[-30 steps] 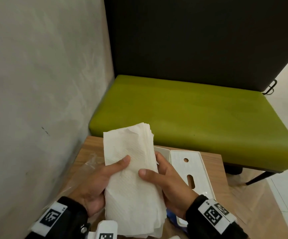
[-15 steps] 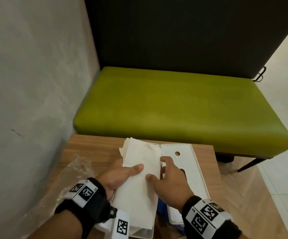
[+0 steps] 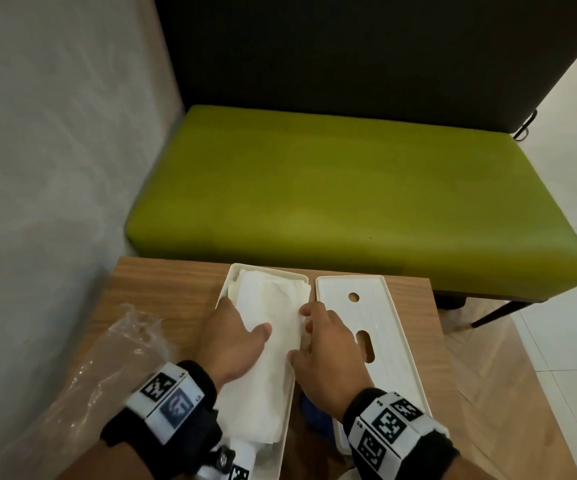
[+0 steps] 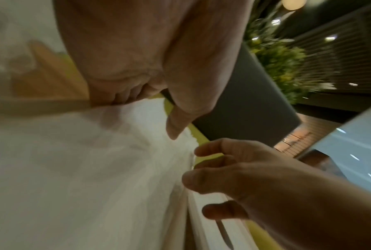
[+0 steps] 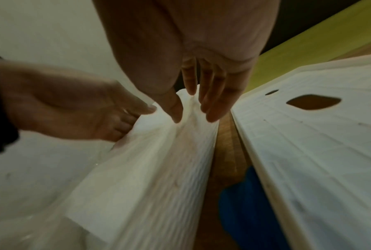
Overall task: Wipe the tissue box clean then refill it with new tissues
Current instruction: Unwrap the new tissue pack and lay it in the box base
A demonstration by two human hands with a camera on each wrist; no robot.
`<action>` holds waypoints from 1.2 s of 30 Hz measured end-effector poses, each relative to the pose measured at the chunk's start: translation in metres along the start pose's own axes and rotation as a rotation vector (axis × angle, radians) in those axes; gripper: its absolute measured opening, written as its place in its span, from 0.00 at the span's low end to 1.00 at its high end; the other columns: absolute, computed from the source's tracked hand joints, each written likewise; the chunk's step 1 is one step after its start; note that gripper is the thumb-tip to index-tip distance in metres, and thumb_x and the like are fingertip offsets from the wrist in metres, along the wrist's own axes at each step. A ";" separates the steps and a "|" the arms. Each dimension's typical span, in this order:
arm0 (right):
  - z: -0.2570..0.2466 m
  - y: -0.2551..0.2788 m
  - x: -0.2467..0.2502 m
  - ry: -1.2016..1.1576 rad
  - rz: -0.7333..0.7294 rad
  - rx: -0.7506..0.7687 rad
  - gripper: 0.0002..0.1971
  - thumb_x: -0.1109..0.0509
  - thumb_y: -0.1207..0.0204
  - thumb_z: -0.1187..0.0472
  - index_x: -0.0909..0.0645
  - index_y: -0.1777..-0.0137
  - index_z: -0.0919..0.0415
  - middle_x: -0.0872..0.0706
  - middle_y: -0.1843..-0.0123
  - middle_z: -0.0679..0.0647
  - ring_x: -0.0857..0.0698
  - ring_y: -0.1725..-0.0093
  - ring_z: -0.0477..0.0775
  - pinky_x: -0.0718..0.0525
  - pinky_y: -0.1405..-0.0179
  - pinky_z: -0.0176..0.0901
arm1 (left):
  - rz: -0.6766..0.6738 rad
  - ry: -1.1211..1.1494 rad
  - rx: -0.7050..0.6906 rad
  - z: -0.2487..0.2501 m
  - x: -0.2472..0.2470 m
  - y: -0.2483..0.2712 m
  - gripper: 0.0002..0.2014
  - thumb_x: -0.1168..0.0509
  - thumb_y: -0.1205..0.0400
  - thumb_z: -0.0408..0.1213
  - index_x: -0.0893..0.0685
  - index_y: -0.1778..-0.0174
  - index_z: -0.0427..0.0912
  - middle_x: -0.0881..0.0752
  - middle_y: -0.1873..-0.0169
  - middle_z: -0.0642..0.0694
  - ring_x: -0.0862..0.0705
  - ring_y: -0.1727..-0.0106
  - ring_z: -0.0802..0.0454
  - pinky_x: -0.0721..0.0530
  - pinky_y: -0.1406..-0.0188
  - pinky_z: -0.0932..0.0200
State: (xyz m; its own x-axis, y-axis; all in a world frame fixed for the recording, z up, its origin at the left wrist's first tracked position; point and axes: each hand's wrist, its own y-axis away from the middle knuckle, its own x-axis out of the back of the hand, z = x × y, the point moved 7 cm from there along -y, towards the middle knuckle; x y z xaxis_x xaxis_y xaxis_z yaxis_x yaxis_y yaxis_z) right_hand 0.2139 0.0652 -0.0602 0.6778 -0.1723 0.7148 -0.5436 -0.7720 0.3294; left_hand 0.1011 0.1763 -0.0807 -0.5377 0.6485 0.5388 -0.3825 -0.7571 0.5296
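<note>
On the table (image 3: 162, 289) | one box (image 3: 229, 284) holding one tissue stack (image 3: 269, 341) | one lid (image 3: 384, 327) beside | left hand (image 3: 233, 341) flat, pressing | right hand (image 3: 332, 355) fingers straight on stack edge

White tissues (image 3: 266, 344), green bench (image 3: 349, 202)

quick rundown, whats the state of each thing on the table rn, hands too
tissue box base: open, lid off, filled with tissues
tissue stack: lying in the base, far end rumpled
lid: off, lying inside up beside the base
plastic wrapper: empty, crumpled on the table
left hand: flat, pressing the stack
right hand: fingertips at the stack's right edge
blue cloth: put down between base and lid
</note>
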 end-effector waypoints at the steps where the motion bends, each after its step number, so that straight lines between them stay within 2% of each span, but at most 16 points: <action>1: -0.003 -0.001 0.001 0.029 0.016 0.027 0.28 0.30 0.23 0.59 0.34 0.25 0.48 0.25 0.30 0.47 0.21 0.34 0.49 0.20 0.40 0.40 | 0.052 -0.090 -0.053 0.004 0.006 0.004 0.30 0.30 0.19 0.44 0.32 0.22 0.44 0.18 0.31 0.47 0.18 0.32 0.43 0.19 0.39 0.52; 4: -0.013 -0.004 0.002 0.145 0.034 0.109 0.26 0.33 0.20 0.55 0.33 0.23 0.47 0.29 0.25 0.44 0.27 0.28 0.49 0.21 0.35 0.45 | 0.189 -0.260 -0.187 0.012 0.025 0.015 0.33 0.30 0.19 0.41 0.35 0.19 0.47 0.21 0.28 0.47 0.20 0.29 0.44 0.18 0.34 0.48; 8: -0.021 -0.010 -0.013 0.297 -0.047 0.163 0.22 0.36 0.19 0.56 0.30 0.25 0.50 0.26 0.25 0.46 0.29 0.29 0.53 0.19 0.37 0.48 | 0.126 -0.398 -0.232 0.005 0.028 0.012 0.31 0.29 0.20 0.37 0.33 0.22 0.50 0.23 0.28 0.48 0.21 0.31 0.46 0.19 0.34 0.50; 11: -0.020 -0.012 -0.024 0.423 -0.094 0.147 0.18 0.37 0.20 0.55 0.26 0.30 0.52 0.21 0.30 0.50 0.26 0.34 0.57 0.21 0.36 0.52 | 0.116 -0.507 -0.277 0.007 0.027 0.016 0.25 0.29 0.20 0.37 0.28 0.28 0.50 0.27 0.30 0.50 0.18 0.37 0.47 0.16 0.40 0.51; 13: -0.023 -0.011 -0.025 0.467 -0.061 0.163 0.20 0.37 0.20 0.52 0.26 0.29 0.50 0.21 0.29 0.49 0.27 0.33 0.58 0.26 0.33 0.54 | 0.187 -0.540 -0.288 0.010 0.035 0.020 0.24 0.26 0.21 0.41 0.25 0.31 0.51 0.28 0.33 0.51 0.17 0.44 0.49 0.13 0.46 0.53; 15: -0.030 -0.011 -0.022 0.472 -0.004 0.213 0.24 0.37 0.20 0.49 0.29 0.24 0.48 0.23 0.24 0.48 0.30 0.27 0.59 0.30 0.30 0.56 | 0.220 -0.468 -0.269 0.012 0.044 0.022 0.20 0.24 0.24 0.42 0.19 0.36 0.52 0.22 0.39 0.51 0.17 0.51 0.52 0.14 0.48 0.54; 17: -0.038 -0.014 -0.026 0.509 -0.008 0.275 0.25 0.37 0.20 0.48 0.30 0.22 0.48 0.25 0.22 0.49 0.32 0.24 0.60 0.33 0.27 0.57 | 0.071 -0.365 -0.169 0.001 0.041 0.021 0.19 0.21 0.26 0.41 0.15 0.40 0.51 0.14 0.50 0.51 0.16 0.56 0.54 0.15 0.50 0.57; 19: -0.039 -0.019 -0.032 0.549 -0.061 0.305 0.24 0.37 0.19 0.48 0.28 0.24 0.48 0.24 0.23 0.49 0.30 0.25 0.60 0.34 0.26 0.57 | -0.142 -0.351 -0.073 -0.013 0.024 0.020 0.24 0.20 0.28 0.40 0.15 0.35 0.50 0.13 0.56 0.53 0.15 0.58 0.53 0.13 0.48 0.58; 20: -0.040 -0.021 -0.036 0.575 -0.089 0.308 0.22 0.37 0.19 0.49 0.27 0.26 0.49 0.23 0.24 0.50 0.28 0.27 0.59 0.34 0.27 0.58 | -0.197 -0.371 -0.064 -0.018 0.020 0.020 0.27 0.19 0.29 0.39 0.16 0.32 0.49 0.13 0.57 0.54 0.15 0.58 0.54 0.14 0.47 0.59; 24: -0.040 -0.028 -0.043 0.645 -0.125 0.306 0.19 0.36 0.21 0.52 0.23 0.31 0.49 0.20 0.29 0.50 0.22 0.33 0.58 0.33 0.32 0.59 | -0.225 -0.432 -0.104 -0.028 0.015 0.017 0.31 0.21 0.27 0.36 0.19 0.26 0.51 0.17 0.53 0.54 0.19 0.51 0.56 0.24 0.51 0.68; 27: -0.039 -0.029 -0.047 0.677 -0.120 0.305 0.19 0.34 0.22 0.53 0.23 0.31 0.49 0.19 0.30 0.51 0.20 0.34 0.58 0.33 0.34 0.59 | -0.244 -0.486 -0.151 -0.028 0.007 0.017 0.34 0.22 0.27 0.35 0.22 0.24 0.52 0.18 0.45 0.52 0.20 0.47 0.56 0.24 0.49 0.69; 29: -0.041 -0.027 -0.048 0.678 -0.114 0.297 0.18 0.34 0.22 0.53 0.24 0.32 0.50 0.19 0.31 0.51 0.20 0.34 0.58 0.33 0.34 0.59 | -0.253 -0.505 -0.180 -0.027 0.005 0.019 0.35 0.21 0.27 0.37 0.23 0.23 0.53 0.18 0.39 0.50 0.19 0.42 0.55 0.23 0.45 0.67; 32: -0.043 -0.021 -0.040 0.590 -0.074 0.280 0.19 0.36 0.22 0.49 0.25 0.31 0.47 0.21 0.29 0.49 0.22 0.32 0.57 0.34 0.33 0.59 | -0.265 -0.412 -0.177 -0.027 0.010 0.021 0.34 0.21 0.27 0.40 0.23 0.24 0.53 0.18 0.46 0.54 0.19 0.48 0.58 0.23 0.48 0.67; 34: -0.041 -0.016 -0.021 0.430 0.042 0.231 0.18 0.38 0.21 0.47 0.24 0.32 0.46 0.22 0.30 0.47 0.23 0.32 0.55 0.31 0.34 0.57 | -0.224 -0.296 -0.156 -0.028 0.017 0.022 0.29 0.22 0.26 0.41 0.19 0.28 0.54 0.17 0.50 0.56 0.17 0.51 0.59 0.20 0.53 0.68; 36: -0.027 -0.012 0.004 0.271 0.185 0.114 0.13 0.38 0.21 0.51 0.24 0.38 0.48 0.20 0.37 0.48 0.20 0.37 0.55 0.26 0.38 0.55 | -0.152 -0.176 -0.129 -0.030 0.025 0.025 0.24 0.23 0.25 0.39 0.16 0.32 0.52 0.14 0.53 0.53 0.14 0.54 0.57 0.15 0.57 0.66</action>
State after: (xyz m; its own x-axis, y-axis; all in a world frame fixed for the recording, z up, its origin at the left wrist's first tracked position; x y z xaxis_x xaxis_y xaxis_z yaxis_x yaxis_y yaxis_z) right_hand 0.2100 0.0904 -0.0450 0.4082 -0.1589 0.8989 -0.5758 -0.8089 0.1185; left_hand 0.0552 0.1708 -0.0740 -0.3321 0.7509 0.5708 -0.5475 -0.6462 0.5316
